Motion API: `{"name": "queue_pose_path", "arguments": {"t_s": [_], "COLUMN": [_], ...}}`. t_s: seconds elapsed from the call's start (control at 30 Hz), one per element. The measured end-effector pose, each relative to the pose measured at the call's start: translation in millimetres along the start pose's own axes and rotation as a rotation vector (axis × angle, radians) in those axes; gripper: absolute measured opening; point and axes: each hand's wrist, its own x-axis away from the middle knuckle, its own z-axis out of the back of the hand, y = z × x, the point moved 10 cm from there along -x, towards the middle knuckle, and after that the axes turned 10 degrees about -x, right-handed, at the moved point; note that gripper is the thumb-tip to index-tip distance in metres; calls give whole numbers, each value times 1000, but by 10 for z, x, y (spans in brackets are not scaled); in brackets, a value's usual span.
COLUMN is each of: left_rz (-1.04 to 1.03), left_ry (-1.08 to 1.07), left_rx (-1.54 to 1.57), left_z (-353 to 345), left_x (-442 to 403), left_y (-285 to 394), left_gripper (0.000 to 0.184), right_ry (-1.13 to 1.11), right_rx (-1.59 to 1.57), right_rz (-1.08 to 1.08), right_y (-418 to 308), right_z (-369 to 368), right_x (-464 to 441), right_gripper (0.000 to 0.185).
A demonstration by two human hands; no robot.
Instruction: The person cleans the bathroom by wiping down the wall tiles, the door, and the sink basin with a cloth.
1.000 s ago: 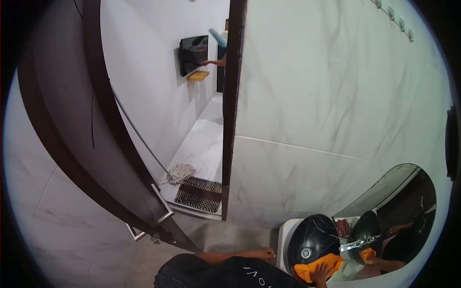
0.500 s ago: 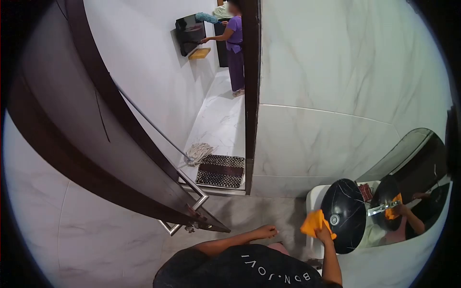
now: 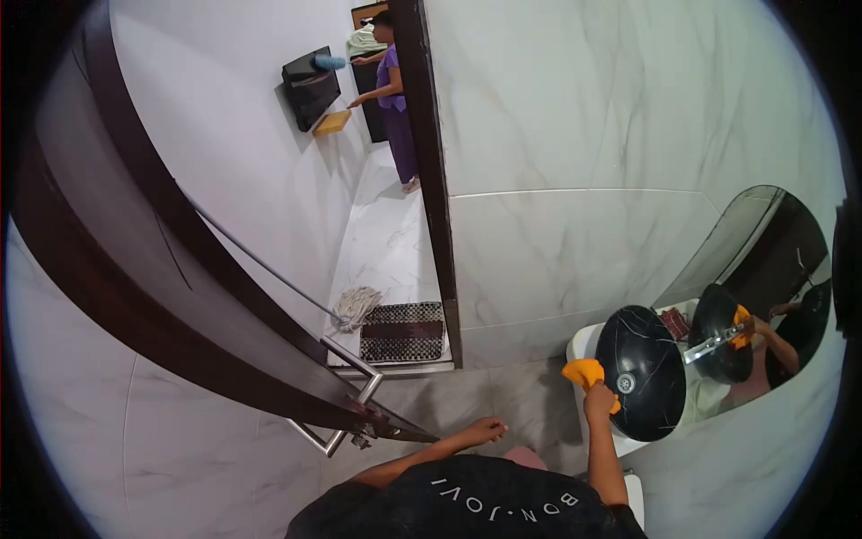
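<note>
My right hand (image 3: 600, 401) is closed around a bunched orange cloth (image 3: 584, 372) at the near left rim of a black marbled oval basin (image 3: 640, 359). One end of the cloth sticks out past my fingers on the left; another shows at the basin's edge. A chrome tap (image 3: 709, 345) reaches over the basin from the mirror side. My left hand (image 3: 483, 432) hangs in front of my body above the grey floor, its fingers loosely curled with nothing seen in them.
An oval mirror (image 3: 790, 269) reflects the basin and cloth. At left stands an open dark door (image 3: 206, 296) with a metal handle (image 3: 368, 382). Past the doorway are a mop (image 3: 356, 307), a checked mat (image 3: 404, 331) and a person (image 3: 392, 99) dusting a wall-mounted black screen (image 3: 311, 88).
My right hand and the cloth have shifted slightly up and left along the basin rim, the cloth more bunched. The whole view has tilted. The person's duster moved lower across the screen.
</note>
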Motion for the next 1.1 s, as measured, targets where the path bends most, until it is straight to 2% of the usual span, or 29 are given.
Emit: {"name": "queue_pose_path", "arguments": {"t_s": [0.07, 0.2, 0.33, 0.4, 0.47, 0.5, 0.53, 0.57, 0.6, 0.63, 0.67, 0.7, 0.73, 0.77, 0.87, 0.93, 1.0, 1.07, 1.1], "left_rz": [14, -1, 101, 133, 182, 202, 199, 197, 219, 179, 144, 169, 219, 265, 340, 343, 339, 251, 259], "left_ry": [70, 52, 44, 45, -48, -85, -74, -74, -139, -47, 44, -18, 42, 110, 91, 97, 115, 120, 114], "left_rx": [-35, -5, 90, 96, 106, 98, 98, 92, 64, 101, 140, 117, 101, 81, 135, 79, 23, 28, 15], "left_z": [66, -39, -175, -174, -334, -397, -346, -303, -326, -205, -103, -120, 28, 176, 398, 482, 554, 547, 522], "left_x": [65, -54, -40, -92, -202, -210, -249, -306, -359, -456, -516, -559, -601, -631, -837, -1029, -1250, -1493, -1623], "left_y": [125, -39, -138, -329, -627, -684, -555, -452, -442, -409, -372, -279, -177, -115, -103, 126, 396, 696, 735], "left_gripper": [32, 31, 29, 29, 28, 28, 28, 28, 28, 28, 28, 28, 28, 28, 31, 30, 29, 27, 27], "right_ry": [36, 63, -221, -112, -108, -226, -344, -507, -587, -600, -564, -430, -304, -269, -241, -390, -293, 199, 128], "right_rx": [-44, -15, -72, 20, 31, 127, 41, 44, -189, -516, -739, -765, -796, -853, -947, -808, -192, 85, 149], "right_rz": [11, 65, -59, 74, 76, 95, 32, 24, -11, 79, 13, 5, -28, -76, -280, -100, -24, 250, 212], "right_y": [-26, 48, 969, 1424, 1602, 1528, 1612, 1320, 1142, 969, 188, 454, 321, 200, 376, 562, 1321, 1694, 1863], "right_z": [-31, 276, 204, 343, 416, 354, 95, 17, -196, -570, 151, -600, -593, -547, -646, -906, -984, -326, -183], "right_x": [-85, 238, 703, 848, 800, 741, 680, 557, 431, 251, 109, -155, -389, -585, -874, -882, -566, -492, -634], "right_gripper": [24, 32, 35, 34, 38, 38, 43, 55, 67, 77, 85, 91, 90, 86, 80, 75, 70, 68, 68]}}
